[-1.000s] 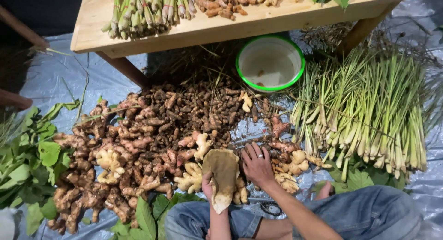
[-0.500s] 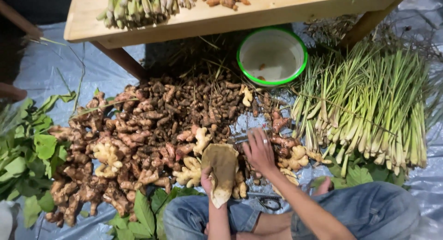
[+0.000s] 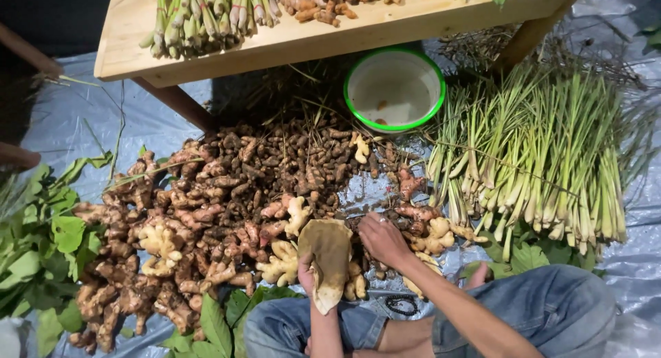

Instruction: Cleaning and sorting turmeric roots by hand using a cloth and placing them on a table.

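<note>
Two bare hands worked low in the view, above the person's knees in blue jeans point(image 3: 551, 310). The left hand point(image 3: 308, 270) was closed around a brown paper bag point(image 3: 328, 258), holding it upright by its left edge, with the mouth of the bag turned toward the heap. The right hand point(image 3: 383, 238) lay palm down on the pile of roots point(image 3: 227, 213), its fingers curled over some small pieces just beside the bag; if it really pinched one piece or only touched them, I could not tell, because the fingertips were hidden among the roots. The pile spread on a grey plastic sheet point(image 3: 76, 117) and had thin dark brown roots in the middle and fatter, pale ginger-like pieces point(image 3: 162, 244) at its left and near edge. To the right of the pile, a big bundle of lemongrass stalks point(image 3: 544, 165) lay with the pale ends toward the person. Behind the pile stood a white bowl with a green rim point(image 3: 394, 89), with only a few small crumbs inside, partly under a low wooden table point(image 3: 289, 41). On the table more lemongrass stalks point(image 3: 206, 14) and some small roots point(image 3: 323, 3) were lying. Green leaves point(image 3: 41, 241) lay at the left side of the sheet, and a few more leaves point(image 3: 217, 323) just beside the person's left knee.
</note>
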